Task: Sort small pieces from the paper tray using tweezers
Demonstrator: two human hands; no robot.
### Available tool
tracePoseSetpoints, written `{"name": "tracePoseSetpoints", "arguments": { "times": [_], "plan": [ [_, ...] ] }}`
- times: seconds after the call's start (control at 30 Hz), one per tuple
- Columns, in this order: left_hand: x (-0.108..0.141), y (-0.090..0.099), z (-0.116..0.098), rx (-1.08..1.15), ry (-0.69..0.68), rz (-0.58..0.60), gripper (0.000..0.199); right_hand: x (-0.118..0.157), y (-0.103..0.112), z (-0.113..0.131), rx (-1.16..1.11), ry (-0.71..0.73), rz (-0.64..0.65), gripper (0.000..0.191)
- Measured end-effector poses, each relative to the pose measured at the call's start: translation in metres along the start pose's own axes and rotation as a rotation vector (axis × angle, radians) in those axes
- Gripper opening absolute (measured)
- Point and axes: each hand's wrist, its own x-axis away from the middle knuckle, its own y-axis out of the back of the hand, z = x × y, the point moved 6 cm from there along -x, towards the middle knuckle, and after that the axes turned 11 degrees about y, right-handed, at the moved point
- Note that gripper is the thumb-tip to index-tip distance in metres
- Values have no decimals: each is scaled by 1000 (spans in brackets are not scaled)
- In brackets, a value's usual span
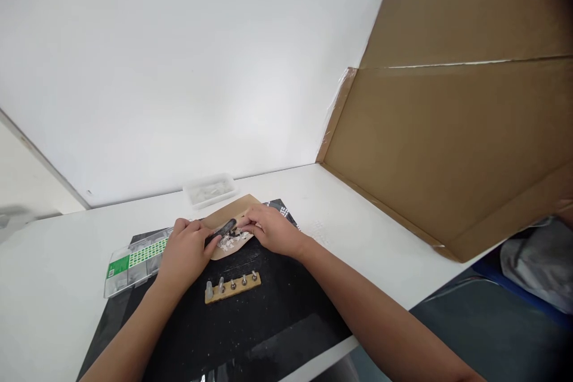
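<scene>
Just below centre, left of the midline, I have a slim dark object (226, 228) clamped in the left hand (184, 253), probably to steady it above the brown paper sheet (216, 216), which gathers white flakes (229, 245). The right hand's (275, 231) fingers are bunched at its tip; I can't tell their grip. Lower down, a tan strip with upright pegs (228, 294) sits within reach.

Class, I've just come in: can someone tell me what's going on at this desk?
A person is working with bare hands over a tan paper sheet that bears small whitish flakes. The left hand holds a dark, elongated tool; the right hand has its fingertips close to the tool's far end, though what they pinch is too small to tell. Nearer the person, a tan strip with five small upright pieces lies on a black mat.
</scene>
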Motion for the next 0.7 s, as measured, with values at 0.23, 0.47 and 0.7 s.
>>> {"name": "tracePoseSetpoints", "arguments": {
  "times": [0.23, 0.47, 0.7],
  "plan": [
    [3, 12, -8, 4, -68, -126, 25, 3, 7, -7, 34, -64, -68, 6],
    [17, 33, -17, 230, -13, -240, 22, 5, 15, 14, 113, -36, -271, 12],
    [24, 32, -29, 432, -21, -224, 25, 3, -2, 32, 213, 50, -367, 9]
  ]
}}
